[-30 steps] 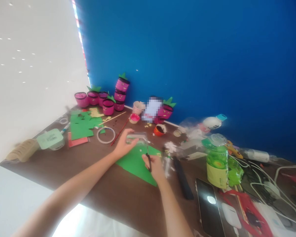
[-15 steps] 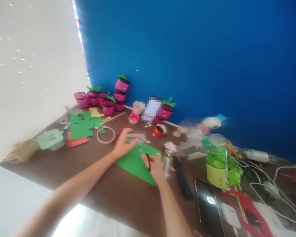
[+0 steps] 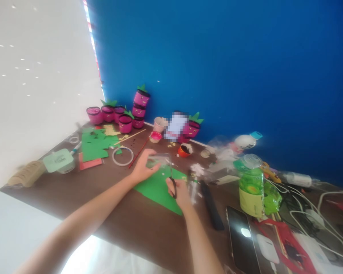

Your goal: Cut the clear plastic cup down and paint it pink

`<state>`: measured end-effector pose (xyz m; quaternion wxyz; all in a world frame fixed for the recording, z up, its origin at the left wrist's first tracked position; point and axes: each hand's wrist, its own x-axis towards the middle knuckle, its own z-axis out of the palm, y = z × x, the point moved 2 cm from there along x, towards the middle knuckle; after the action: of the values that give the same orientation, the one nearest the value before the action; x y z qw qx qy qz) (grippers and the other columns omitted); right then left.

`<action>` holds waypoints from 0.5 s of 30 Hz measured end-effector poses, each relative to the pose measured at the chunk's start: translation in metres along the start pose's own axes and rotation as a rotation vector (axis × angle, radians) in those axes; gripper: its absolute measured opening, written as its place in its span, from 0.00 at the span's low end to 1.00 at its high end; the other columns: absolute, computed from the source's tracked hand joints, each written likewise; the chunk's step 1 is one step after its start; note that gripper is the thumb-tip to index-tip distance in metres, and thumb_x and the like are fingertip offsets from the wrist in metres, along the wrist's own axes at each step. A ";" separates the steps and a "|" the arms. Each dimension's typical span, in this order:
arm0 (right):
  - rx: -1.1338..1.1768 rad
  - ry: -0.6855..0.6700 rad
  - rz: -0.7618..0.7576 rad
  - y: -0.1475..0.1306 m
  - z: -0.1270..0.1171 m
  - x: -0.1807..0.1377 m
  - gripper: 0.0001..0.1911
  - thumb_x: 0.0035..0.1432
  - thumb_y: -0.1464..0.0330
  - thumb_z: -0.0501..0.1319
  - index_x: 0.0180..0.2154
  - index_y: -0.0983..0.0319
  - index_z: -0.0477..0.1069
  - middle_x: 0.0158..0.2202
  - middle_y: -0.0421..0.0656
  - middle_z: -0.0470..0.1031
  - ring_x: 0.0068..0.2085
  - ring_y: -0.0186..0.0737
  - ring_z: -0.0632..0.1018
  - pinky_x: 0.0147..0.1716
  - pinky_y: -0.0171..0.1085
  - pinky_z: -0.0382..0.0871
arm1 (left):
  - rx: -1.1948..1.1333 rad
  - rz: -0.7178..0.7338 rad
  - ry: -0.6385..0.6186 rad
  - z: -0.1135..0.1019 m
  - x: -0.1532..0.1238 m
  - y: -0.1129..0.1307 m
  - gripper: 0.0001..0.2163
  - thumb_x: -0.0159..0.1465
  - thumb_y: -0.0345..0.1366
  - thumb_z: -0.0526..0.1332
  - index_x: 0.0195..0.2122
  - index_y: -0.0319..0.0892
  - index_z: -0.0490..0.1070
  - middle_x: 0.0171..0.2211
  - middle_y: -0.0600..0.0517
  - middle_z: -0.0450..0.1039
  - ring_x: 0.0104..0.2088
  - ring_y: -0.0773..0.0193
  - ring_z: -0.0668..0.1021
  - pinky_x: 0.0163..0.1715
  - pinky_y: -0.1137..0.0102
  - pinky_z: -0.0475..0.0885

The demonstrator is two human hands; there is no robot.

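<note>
My left hand (image 3: 143, 167) is closed on the left end of a clear, see-through piece (image 3: 160, 156), perhaps plastic, above the green sheet (image 3: 157, 194). My right hand (image 3: 181, 193) grips black-handled scissors (image 3: 174, 186). Their thin blades point away from me and meet the right end of the clear piece; whether they are open there is too blurred to tell. Small white scraps lie on the green sheet and beside it.
Pink cups (image 3: 125, 124) with green leaf tops stand along the blue wall. A tape ring (image 3: 122, 156) lies left of my hands. On the right are a black phone (image 3: 241, 239), a cut green bottle (image 3: 251, 194), plastic scraps and white cables (image 3: 305, 201).
My right hand and the scissors have shifted very slightly to the right. The clear piece remains between my left hand and the blades.
</note>
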<state>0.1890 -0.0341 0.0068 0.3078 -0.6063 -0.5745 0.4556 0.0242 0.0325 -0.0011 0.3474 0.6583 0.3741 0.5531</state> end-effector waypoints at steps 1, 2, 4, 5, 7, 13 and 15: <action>-0.001 0.010 0.000 -0.001 0.000 0.000 0.30 0.49 0.45 0.52 0.12 0.60 0.52 0.10 0.35 0.52 0.15 0.27 0.55 0.17 0.32 0.46 | -0.004 -0.007 0.003 0.000 0.000 0.000 0.17 0.54 0.36 0.61 0.45 0.43 0.60 0.44 0.46 0.62 0.44 0.60 0.70 0.37 0.67 0.72; -0.003 0.025 0.000 -0.002 0.001 0.000 0.29 0.49 0.45 0.53 0.12 0.60 0.51 0.11 0.35 0.52 0.15 0.27 0.54 0.17 0.32 0.45 | -0.007 -0.015 0.006 0.000 -0.001 0.000 0.17 0.54 0.36 0.61 0.45 0.43 0.60 0.44 0.46 0.62 0.44 0.60 0.70 0.37 0.67 0.72; -0.012 0.053 -0.005 -0.003 0.001 -0.001 0.29 0.47 0.46 0.54 0.12 0.60 0.51 0.11 0.34 0.52 0.16 0.27 0.55 0.17 0.32 0.44 | -0.004 -0.028 0.012 0.000 -0.001 0.000 0.17 0.54 0.35 0.61 0.45 0.43 0.60 0.44 0.46 0.62 0.45 0.60 0.70 0.38 0.68 0.72; -0.018 0.067 -0.008 -0.003 0.000 -0.001 0.29 0.47 0.46 0.55 0.12 0.60 0.51 0.11 0.34 0.52 0.16 0.27 0.55 0.17 0.32 0.44 | 0.003 -0.032 0.016 0.000 -0.001 0.000 0.17 0.54 0.35 0.61 0.44 0.43 0.60 0.44 0.46 0.63 0.45 0.60 0.70 0.38 0.68 0.71; -0.031 0.090 -0.011 -0.003 0.000 0.000 0.28 0.46 0.46 0.56 0.12 0.60 0.52 0.11 0.35 0.52 0.16 0.28 0.56 0.17 0.32 0.45 | 0.021 -0.031 0.026 -0.001 0.000 0.001 0.17 0.54 0.35 0.61 0.44 0.42 0.60 0.44 0.46 0.63 0.45 0.60 0.70 0.39 0.67 0.71; -0.001 0.080 0.005 -0.001 0.002 0.000 0.27 0.46 0.47 0.58 0.12 0.60 0.54 0.11 0.35 0.54 0.15 0.28 0.57 0.16 0.32 0.47 | 0.032 -0.003 0.027 -0.003 0.001 0.002 0.17 0.54 0.35 0.61 0.44 0.42 0.60 0.44 0.46 0.64 0.45 0.60 0.70 0.40 0.66 0.71; 0.036 0.037 -0.011 -0.001 0.002 0.000 0.27 0.47 0.48 0.57 0.12 0.60 0.54 0.10 0.35 0.55 0.15 0.28 0.58 0.16 0.32 0.49 | 0.034 0.025 0.008 -0.002 0.000 0.005 0.17 0.54 0.35 0.61 0.44 0.42 0.60 0.43 0.46 0.64 0.45 0.60 0.70 0.40 0.65 0.71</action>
<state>0.1866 -0.0343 0.0069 0.3317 -0.6057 -0.5640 0.4528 0.0223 0.0309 0.0035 0.3278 0.6666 0.3766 0.5535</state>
